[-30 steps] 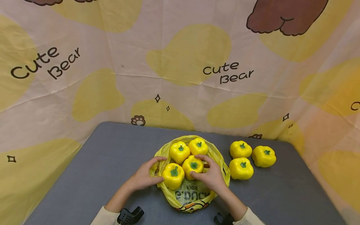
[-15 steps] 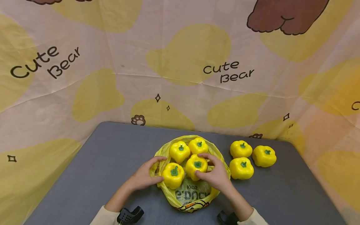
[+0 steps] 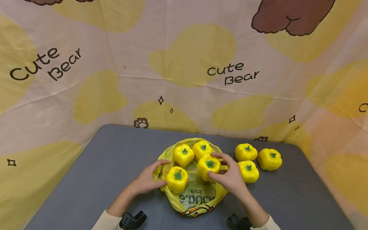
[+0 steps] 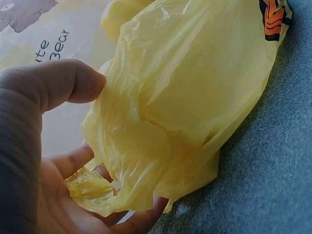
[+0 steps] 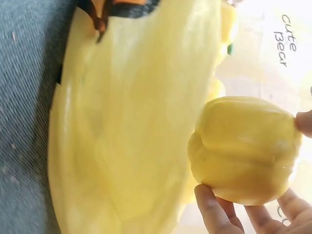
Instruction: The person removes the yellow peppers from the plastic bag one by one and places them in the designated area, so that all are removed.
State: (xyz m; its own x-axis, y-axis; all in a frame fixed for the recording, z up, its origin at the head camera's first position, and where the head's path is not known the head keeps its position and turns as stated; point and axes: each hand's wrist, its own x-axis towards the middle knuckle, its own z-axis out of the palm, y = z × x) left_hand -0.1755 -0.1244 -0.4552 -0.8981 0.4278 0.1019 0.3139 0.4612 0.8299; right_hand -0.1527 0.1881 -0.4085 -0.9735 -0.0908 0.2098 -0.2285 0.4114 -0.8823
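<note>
A yellow plastic bag (image 3: 198, 204) stands with its mouth spread wide on the table. Several yellow bell peppers show inside it, among them one (image 3: 176, 180) at the left, next to my left thumb tip. My left hand (image 3: 146, 179) holds the bag's left rim; in the left wrist view the crumpled plastic (image 4: 146, 141) lies between thumb and fingers. My right hand (image 3: 234, 179) grips another yellow bell pepper (image 3: 209, 166) over the right part of the bag's mouth. In the right wrist view that pepper (image 5: 246, 151) is held between thumb and fingertips, beside the bag wall (image 5: 131, 131).
Right of the bag, three more yellow peppers stand close together on the grey table (image 3: 290, 198): one at the back (image 3: 246, 150), one at the far right (image 3: 269, 159), one in front (image 3: 250, 171) partly behind my right hand. A printed cloth (image 3: 184, 64) hangs behind.
My right hand has lifted the gripped pepper from among the others in the bag and carried it rightward. My left hand has stayed at the rim.
</note>
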